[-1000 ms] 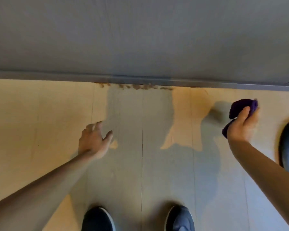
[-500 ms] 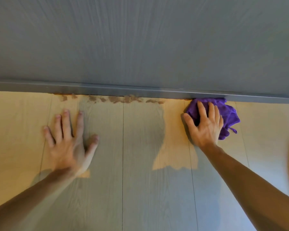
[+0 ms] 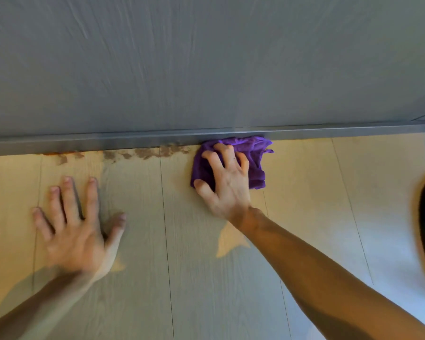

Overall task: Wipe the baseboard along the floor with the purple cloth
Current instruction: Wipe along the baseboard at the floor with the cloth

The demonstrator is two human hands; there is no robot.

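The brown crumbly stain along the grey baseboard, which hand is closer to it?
Right. The right hand, pressing the crumpled purple cloth, sits just past the brown crumbly stain's right end. The left hand lies flat on the pale wood floor, farther below it.

Two hands [image 3: 76, 231], one purple cloth [image 3: 253, 155]

Single head view, close, angled down at floor [image 3: 206, 278], baseboard [image 3: 84, 143], edges perhaps blurred

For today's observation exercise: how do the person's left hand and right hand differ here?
The left hand lies flat, fingers spread, on bare floor; the right hand curls onto the purple cloth. The left sits back from the baseboard; the right presses beside it. Both are bare.
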